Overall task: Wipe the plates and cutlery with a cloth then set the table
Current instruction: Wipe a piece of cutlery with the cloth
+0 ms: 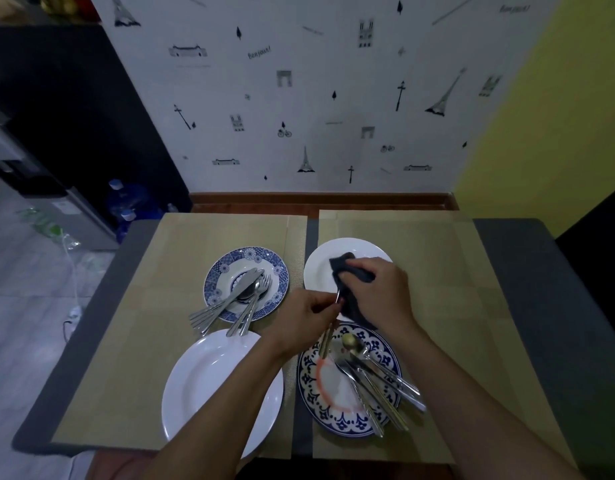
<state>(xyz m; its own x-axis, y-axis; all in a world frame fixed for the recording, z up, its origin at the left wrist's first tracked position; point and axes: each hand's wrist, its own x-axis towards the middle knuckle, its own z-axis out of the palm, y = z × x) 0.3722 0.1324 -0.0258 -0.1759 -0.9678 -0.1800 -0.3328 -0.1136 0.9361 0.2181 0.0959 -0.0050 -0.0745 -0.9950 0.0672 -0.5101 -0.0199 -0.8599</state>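
Left hand [311, 315]: it is pinching 1 piece of cutlery [328, 336] between closed fingertips at centre frame, holding it slanted over the lower-right plate, likely so the cloth can run along it.
Right hand [378, 289]: it is closing around the dark cloth [351, 289], wrapping it over the upper end of that piece; which kind of utensil it is I cannot tell, as the head is hidden.
Cloth position: it is hanging just above the gap between the 2 right-hand plates, touching the held piece.
Plates: 4 are sitting on the worktop [527, 271] — a blue patterned plate [214, 282] upper left, a plain white plate [316, 268] upper right, a larger white plate [209, 382] lower left, a blue floral plate [313, 379] lower right.
Cutlery on upper-left plate [240, 299]: roughly 5 or 6 pieces are lying there, a knife and forks among them; the exact count is unclear.
Cutlery on lower-right plate [375, 375]: about 5 or 6 pieces are lying there, 1 a gold-toned spoon; they overlap.
Reason for 2 piles: probably 1 is wiped, the other waiting; which is which I cannot tell.
Placemats [181, 341]: 2 large beige ones are covering the worktop.
Progress: setting is not yet begun.
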